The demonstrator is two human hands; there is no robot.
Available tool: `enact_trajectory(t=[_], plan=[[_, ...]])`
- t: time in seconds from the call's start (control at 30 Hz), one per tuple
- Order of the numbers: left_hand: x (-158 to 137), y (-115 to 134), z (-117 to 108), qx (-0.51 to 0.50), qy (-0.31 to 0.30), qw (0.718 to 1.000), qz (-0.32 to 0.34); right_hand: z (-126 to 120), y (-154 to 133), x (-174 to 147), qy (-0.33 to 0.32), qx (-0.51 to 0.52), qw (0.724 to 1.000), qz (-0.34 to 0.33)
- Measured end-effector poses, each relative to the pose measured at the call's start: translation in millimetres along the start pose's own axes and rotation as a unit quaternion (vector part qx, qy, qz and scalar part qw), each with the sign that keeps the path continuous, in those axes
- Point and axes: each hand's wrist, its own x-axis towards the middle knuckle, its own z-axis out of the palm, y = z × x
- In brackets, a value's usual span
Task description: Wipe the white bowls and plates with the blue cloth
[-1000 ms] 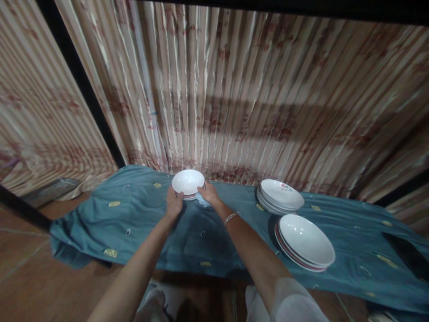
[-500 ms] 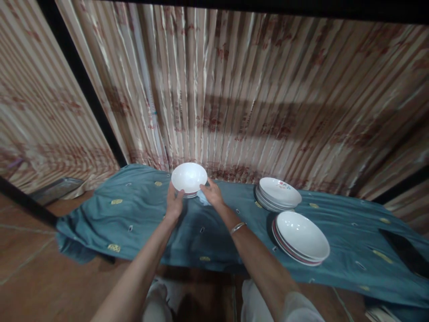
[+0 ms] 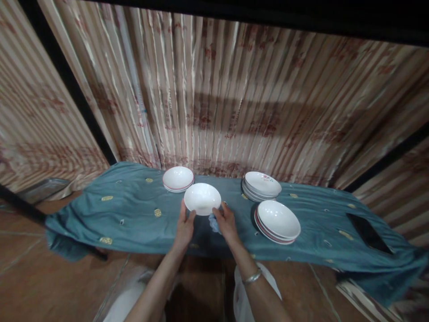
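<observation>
A white bowl (image 3: pixel 202 198) is held above the teal cloth between both my hands. My left hand (image 3: pixel 185 226) grips its left rim. My right hand (image 3: pixel 225 222) grips its right rim and also clutches a small light-blue rag (image 3: pixel 213 223). Just behind and to the left, a short stack of white bowls with red rims (image 3: pixel 178 179) rests on the cloth.
A teal cloth (image 3: pixel 127 210) covers a low table. At the right stand a stack of flowered plates (image 3: pixel 262 185) and a stack of red-rimmed bowls (image 3: pixel 277 221). A dark flat object (image 3: pixel 368 231) lies far right. Striped curtains hang behind. A metal tray (image 3: pixel 43 188) lies at the left.
Both hands have lifted the top bowl off the far stack and drawn it nearer and to the right. The camera view has pulled back.
</observation>
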Motion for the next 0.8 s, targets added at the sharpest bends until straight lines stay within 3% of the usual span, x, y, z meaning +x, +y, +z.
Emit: enact_trajectory(t=[0.17,0.33,0.53,0.67,0.73,0.8], plan=[[-8,-28,2,-0.007,-0.006,0.999,-0.032,-5,12,-10,-0.004,-0.008,0.999,0.045],[-13,-38,1,-0.002,-0.023,0.997,-0.069,-8,18,-13,-0.031,-0.034,0.998,0.036],[-16,-45,0,0.007,-0.032,0.998,-0.058,-45,27,-13,-0.127,-0.169,0.977,-0.006],[-15,-44,-2,-0.009,-0.03,0.997,-0.064,-65,18,-4,-0.032,-0.171,0.985,-0.005],[-14,-40,-2,-0.014,-0.032,0.996,-0.084,-62,5,2,0.025,-0.133,0.991,-0.02],[-13,-35,-2,-0.017,-0.037,0.995,-0.091,-50,-9,10,0.04,-0.108,0.992,-0.059]])
